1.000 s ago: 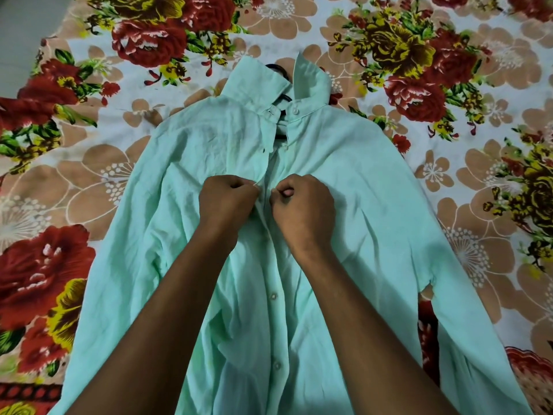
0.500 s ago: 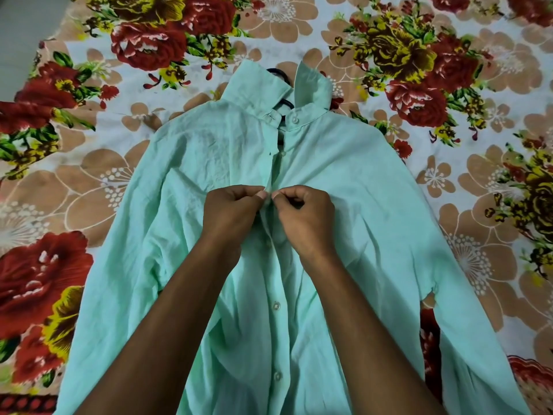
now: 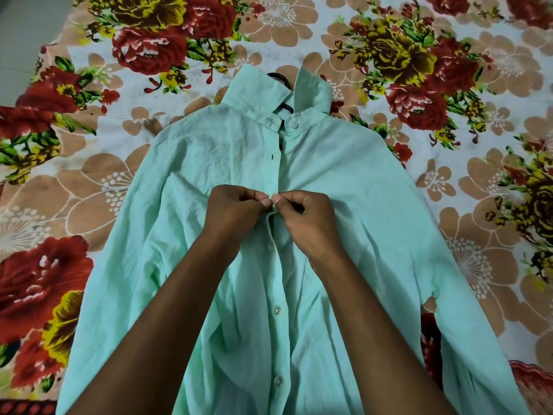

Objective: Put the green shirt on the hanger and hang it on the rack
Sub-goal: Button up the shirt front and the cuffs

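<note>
The shirt [image 3: 344,205] lies flat on the bedsheet [image 3: 89,175], collar away, placket running straight out between left hand [image 3: 236,214] and right hand [image 3: 308,223], both pinching it mid-chest, equally near.

A pale mint-green, long-sleeved cotton shirt [image 3: 344,205] is spread front-up, sleeves angled outward, collar raised; its lower placket is buttoned, the collar left open; a black hanger hook [image 3: 279,79] is seen protruding at the collar.
</note>
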### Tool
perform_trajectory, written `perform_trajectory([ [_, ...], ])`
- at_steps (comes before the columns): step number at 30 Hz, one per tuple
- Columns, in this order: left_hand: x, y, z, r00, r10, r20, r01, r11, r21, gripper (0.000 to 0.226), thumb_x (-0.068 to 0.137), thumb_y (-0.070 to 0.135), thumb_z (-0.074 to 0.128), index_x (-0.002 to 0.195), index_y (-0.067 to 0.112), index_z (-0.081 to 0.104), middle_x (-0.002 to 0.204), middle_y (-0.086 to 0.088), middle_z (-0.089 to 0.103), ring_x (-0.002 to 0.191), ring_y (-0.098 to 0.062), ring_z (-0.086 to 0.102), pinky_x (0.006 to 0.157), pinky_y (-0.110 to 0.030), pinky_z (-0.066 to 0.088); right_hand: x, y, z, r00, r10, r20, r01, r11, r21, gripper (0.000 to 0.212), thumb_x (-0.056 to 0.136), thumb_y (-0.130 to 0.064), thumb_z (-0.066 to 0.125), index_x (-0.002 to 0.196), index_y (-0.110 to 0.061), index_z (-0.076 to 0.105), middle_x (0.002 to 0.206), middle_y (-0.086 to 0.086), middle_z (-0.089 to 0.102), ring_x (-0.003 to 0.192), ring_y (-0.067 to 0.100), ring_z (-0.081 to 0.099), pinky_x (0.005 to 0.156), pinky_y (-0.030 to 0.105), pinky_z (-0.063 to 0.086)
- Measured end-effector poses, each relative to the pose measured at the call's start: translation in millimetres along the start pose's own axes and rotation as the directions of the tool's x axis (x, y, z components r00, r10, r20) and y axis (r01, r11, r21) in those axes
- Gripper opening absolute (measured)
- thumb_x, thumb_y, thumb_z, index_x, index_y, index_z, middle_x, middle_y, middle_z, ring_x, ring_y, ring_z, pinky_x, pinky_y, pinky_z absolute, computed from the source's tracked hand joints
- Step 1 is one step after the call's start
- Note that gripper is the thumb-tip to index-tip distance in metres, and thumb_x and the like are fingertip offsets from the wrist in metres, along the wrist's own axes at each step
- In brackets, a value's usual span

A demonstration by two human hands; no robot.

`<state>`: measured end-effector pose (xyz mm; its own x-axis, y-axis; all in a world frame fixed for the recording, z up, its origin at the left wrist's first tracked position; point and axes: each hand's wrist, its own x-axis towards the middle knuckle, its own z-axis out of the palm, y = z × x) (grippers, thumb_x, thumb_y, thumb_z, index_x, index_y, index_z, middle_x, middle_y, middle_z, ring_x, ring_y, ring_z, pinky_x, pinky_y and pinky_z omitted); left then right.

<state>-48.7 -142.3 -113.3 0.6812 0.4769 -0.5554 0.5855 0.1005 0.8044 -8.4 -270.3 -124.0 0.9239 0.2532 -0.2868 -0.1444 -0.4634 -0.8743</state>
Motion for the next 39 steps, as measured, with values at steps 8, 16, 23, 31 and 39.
perform_trajectory([
  [8, 9.2, -1.1, 4.7, 1.000, -0.004, -0.027, 0.005, 0.999, 0.051, 0.018, 0.085, 0.006, 0.076, 0.069, 0.013, 0.074, 0.048, 0.006, 0.062, 0.044, -0.006, 0.055, 0.054, -0.020, 0.045, 5.9, 1.3, 8.1, 0.978, -0.082, -0.191, 0.027, 0.961, -0.276, 0.007, 0.085, -0.019, 0.078, 0.087, -0.020, 0.071, 0.082, -0.004, 0.069, 0.079, 0.014, 0.067, 0.075, 0.035, 0.057],
  [16, 34.3, 31.2, 15.6, 0.947, 0.264, -0.184, -0.230, 0.955, 0.189, 0.022, 0.074, 0.029, 0.087, 0.080, 0.012, 0.075, 0.067, 0.004, 0.069, 0.061, -0.010, 0.064, 0.058, -0.024, 0.045, 60.3, -25.6, -13.9, 0.969, -0.049, -0.242, 0.016, 0.991, -0.135, 0.014, 0.087, -0.007, 0.070, 0.087, -0.019, 0.077, 0.080, -0.011, 0.072, 0.075, 0.003, 0.066, 0.076, 0.022, 0.056],
  [23, 46.2, 47.4, 25.9, 0.914, 0.382, -0.135, -0.275, 0.830, 0.485, 0.030, 0.067, 0.033, 0.066, 0.077, 0.006, 0.072, 0.072, -0.009, 0.070, 0.069, -0.028, 0.067, 0.061, -0.040, 0.056, 87.6, -32.7, -8.0, 0.989, 0.092, -0.118, -0.110, 0.981, -0.159, 0.009, 0.083, -0.025, 0.082, 0.078, -0.017, 0.081, 0.086, 0.001, 0.080, 0.088, 0.019, 0.074, 0.086, 0.040, 0.061],
  [31, 63.9, 39.4, 13.6, 0.944, 0.262, -0.203, -0.193, 0.933, 0.304, 0.019, 0.091, 0.016, 0.069, 0.087, -0.002, 0.076, 0.086, -0.014, 0.076, 0.080, -0.029, 0.071, 0.075, -0.038, 0.059, 85.7, -38.9, 11.0, 0.975, -0.033, -0.219, -0.075, 0.880, -0.469, 0.012, 0.084, -0.032, 0.079, 0.075, -0.025, 0.073, 0.087, -0.006, 0.077, 0.089, 0.021, 0.072, 0.072, 0.029, 0.055],
  [39, 62.8, 45.1, 13.5, 0.988, 0.041, -0.146, -0.053, 0.995, -0.081, 0.023, 0.095, 0.015, 0.070, 0.086, -0.006, 0.073, 0.070, -0.014, 0.058, 0.066, -0.024, 0.053, 0.069, -0.035, 0.049, 70.0, -34.2, 11.1, 0.961, -0.073, -0.265, 0.028, 0.985, -0.170, 0.011, 0.089, -0.022, 0.072, 0.080, -0.017, 0.078, 0.078, -0.005, 0.077, 0.075, 0.012, 0.070, 0.075, 0.034, 0.060],
])
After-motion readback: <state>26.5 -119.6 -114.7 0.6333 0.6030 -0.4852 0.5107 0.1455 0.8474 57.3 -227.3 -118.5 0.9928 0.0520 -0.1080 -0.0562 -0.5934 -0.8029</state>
